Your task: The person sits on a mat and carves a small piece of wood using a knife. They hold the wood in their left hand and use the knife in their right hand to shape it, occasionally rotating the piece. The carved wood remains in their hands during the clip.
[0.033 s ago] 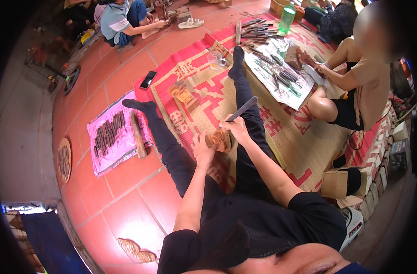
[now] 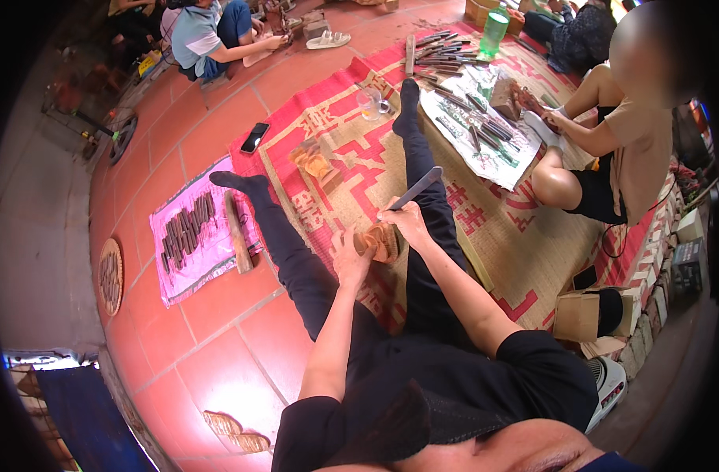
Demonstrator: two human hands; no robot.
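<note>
Between my thighs sits a brown carved piece of wood, its surface cut into curved shapes. My left hand is closed around its left side, the fingers resting on its top. In my right hand is a long, flat, grey metal carving tool. Its wide, rounded end sticks up toward the far right; the lower end is hidden by my fingers close to the wood. Past my hands, on the mat, a second lighter carved wooden piece lies beside my left shin.
A patterned red and tan mat lies under me. Dark chisels and a wooden mallet rest on a pink sheet at left. A phone, glass and green bottle stand farther off. A co-worker sits at right by more tools.
</note>
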